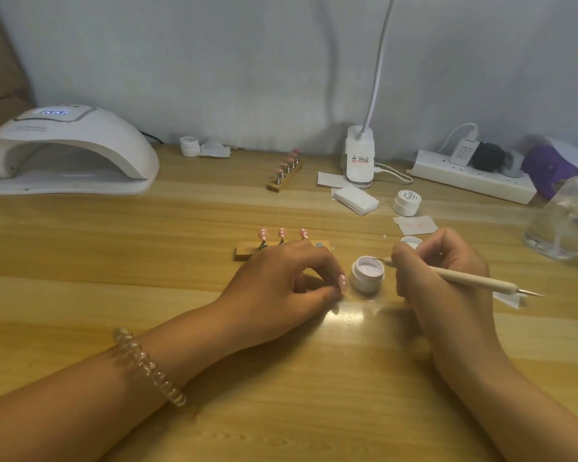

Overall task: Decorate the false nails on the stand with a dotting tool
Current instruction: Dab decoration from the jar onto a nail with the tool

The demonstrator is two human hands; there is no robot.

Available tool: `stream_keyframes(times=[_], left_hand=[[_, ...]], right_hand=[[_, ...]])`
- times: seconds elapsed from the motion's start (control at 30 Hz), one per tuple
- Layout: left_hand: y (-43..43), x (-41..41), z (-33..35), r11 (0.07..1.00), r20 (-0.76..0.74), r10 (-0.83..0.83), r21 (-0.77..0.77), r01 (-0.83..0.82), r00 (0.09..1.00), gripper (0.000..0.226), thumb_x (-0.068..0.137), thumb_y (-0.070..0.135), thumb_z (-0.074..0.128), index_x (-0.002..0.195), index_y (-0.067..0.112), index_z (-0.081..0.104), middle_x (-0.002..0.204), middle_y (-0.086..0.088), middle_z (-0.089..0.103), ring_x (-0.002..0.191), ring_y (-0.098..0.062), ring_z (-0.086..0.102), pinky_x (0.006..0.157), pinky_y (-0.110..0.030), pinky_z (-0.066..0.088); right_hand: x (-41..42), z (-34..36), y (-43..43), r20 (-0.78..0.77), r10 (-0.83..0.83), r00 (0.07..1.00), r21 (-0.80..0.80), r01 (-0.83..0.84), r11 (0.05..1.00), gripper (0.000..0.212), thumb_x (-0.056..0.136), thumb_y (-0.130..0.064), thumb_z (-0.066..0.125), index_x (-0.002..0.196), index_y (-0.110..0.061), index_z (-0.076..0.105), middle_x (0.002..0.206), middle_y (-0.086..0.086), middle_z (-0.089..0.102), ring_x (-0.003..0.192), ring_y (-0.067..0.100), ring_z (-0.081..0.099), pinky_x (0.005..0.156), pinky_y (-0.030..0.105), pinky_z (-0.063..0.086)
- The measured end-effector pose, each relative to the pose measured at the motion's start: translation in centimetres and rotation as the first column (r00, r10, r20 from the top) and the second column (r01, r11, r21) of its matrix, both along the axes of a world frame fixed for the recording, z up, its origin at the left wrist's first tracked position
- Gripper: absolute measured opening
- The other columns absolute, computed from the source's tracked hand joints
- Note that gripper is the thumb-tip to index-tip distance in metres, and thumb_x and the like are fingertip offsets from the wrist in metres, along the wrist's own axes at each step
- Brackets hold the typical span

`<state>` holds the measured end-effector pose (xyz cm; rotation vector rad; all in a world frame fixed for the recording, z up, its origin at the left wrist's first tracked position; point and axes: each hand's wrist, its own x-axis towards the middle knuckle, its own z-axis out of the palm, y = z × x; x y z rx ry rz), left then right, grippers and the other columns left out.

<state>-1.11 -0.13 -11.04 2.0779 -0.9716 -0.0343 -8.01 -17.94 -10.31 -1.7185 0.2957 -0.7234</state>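
A white nail lamp (64, 151) sits far left on the tabletop (80, 245). A power strip (474, 178) lies far right, near a clear bottle (564, 225).

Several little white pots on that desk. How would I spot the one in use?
On the wooden desk, look between the person's left hand and right hand. A small white pot sits there, the tip of the dotting tool over its rim. Unlike the two closed pots, it is lidless, showing pale lilac gel.

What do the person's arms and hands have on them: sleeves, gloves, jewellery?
No sleeves or gloves in view. The left hand and right hand show no rings. A translucent, pale spiral coil band circles the left wrist; the right wrist is bare.
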Motion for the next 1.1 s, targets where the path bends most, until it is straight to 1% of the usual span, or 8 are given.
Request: stream_keyframes(times=[0.1,0.2,0.37,0.5,0.6,0.73,0.87,1.1], left_hand=[[0.0,0.1,0.0,1.0,0.003,0.005,0.008,-0.005,1.0,0.011,0.084,0.019,0.075,0.088,0.029,0.072,0.091,0.015,0.069,0.056,0.0,0.05,0.061,-0.018,0.034],[0.0,0.1,0.0,1.0,0.006,0.007,0.008,-0.008,1.0,0.011,0.084,0.019,0.075,0.088,0.028,0.072,0.09,0.015,0.069,0.057,0.001,0.05,0.062,-0.019,0.034],[0.0,-0.1,0.1,1.0,0.015,-0.005,0.003,0.005,1.0,0.011,0.084,0.013,0.074,0.088,0.023,0.073,0.089,0.013,0.07,0.063,0.014,0.051,0.06,-0.008,0.031],[-0.1,-0.1,0.1,1.0,0.014,-0.001,0.005,0.001,1.0,0.009,0.085,0.015,0.074,0.089,0.023,0.072,0.088,0.014,0.07,0.061,0.01,0.051,0.06,-0.012,0.031],[-0.1,-0.1,0.2,1.0,0.029,-0.005,0.008,0.005,1.0,0.007,0.085,0.016,0.074,0.089,0.022,0.073,0.088,0.014,0.07,0.063,0.015,0.05,0.06,-0.009,0.029],[-0.2,-0.1,0.2,1.0,0.03,-0.006,0.006,0.006,1.0,0.007,0.085,0.015,0.075,0.088,0.022,0.073,0.087,0.013,0.07,0.062,0.016,0.049,0.06,-0.009,0.028],[-0.1,-0.1,0.1,1.0,0.023,-0.006,0.003,0.006,1.0,0.008,0.085,0.016,0.075,0.088,0.023,0.073,0.087,0.012,0.07,0.062,0.015,0.05,0.061,-0.012,0.03],[-0.2,-0.1,0.2,1.0,0.041,-0.013,0.003,0.013,0.999,0.008,0.084,0.013,0.075,0.088,0.02,0.073,0.086,0.013,0.07,0.064,0.018,0.05,0.061,-0.007,0.029]], right_hand=[[-0.4,0.1,0.6,0.018,0.05,0.999,0.137,-0.052,0.989,0.033,0.081,-0.011,0.065,0.058,-0.022,0.045,0.044,-0.002,0.047,0.04,0.007,0.04,0.041,0.016,0.033],[-0.6,-0.1,1.5,-0.005,0.102,0.995,0.199,-0.099,0.975,0.039,0.079,-0.007,0.065,0.052,-0.023,0.042,0.04,-0.002,0.044,0.037,0.006,0.037,0.039,0.014,0.03],[-0.6,0.2,1.7,-0.037,0.12,0.992,0.209,-0.11,0.972,0.036,0.078,-0.009,0.064,0.052,-0.022,0.042,0.042,0.002,0.049,0.036,0.008,0.04,0.038,0.016,0.031],[-0.7,0.4,1.9,-0.08,0.163,0.983,0.174,-0.147,0.974,0.037,0.08,-0.01,0.065,0.052,-0.022,0.043,0.043,0.005,0.053,0.037,0.009,0.042,0.037,0.015,0.031],[-0.8,0.5,2.0,-0.09,0.163,0.983,0.167,-0.146,0.975,0.039,0.081,-0.009,0.065,0.052,-0.022,0.042,0.044,0.007,0.054,0.037,0.01,0.041,0.037,0.014,0.029],[-1.0,0.7,2.2,-0.117,0.185,0.976,0.136,-0.169,0.976,0.033,0.075,-0.015,0.066,0.054,-0.019,0.041,0.043,0.008,0.055,0.039,0.014,0.039,0.038,0.016,0.03],[-0.9,0.7,2.1,-0.117,0.184,0.976,0.15,-0.166,0.975,0.037,0.079,-0.006,0.061,0.053,-0.02,0.04,0.043,0.009,0.056,0.038,0.013,0.04,0.038,0.017,0.032],[-0.8,0.2,2.0,-0.135,0.186,0.973,0.08,-0.176,0.981,0.034,0.081,-0.008,0.064,0.056,-0.018,0.042,0.041,0.007,0.055,0.041,0.015,0.042,0.042,0.022,0.034]])
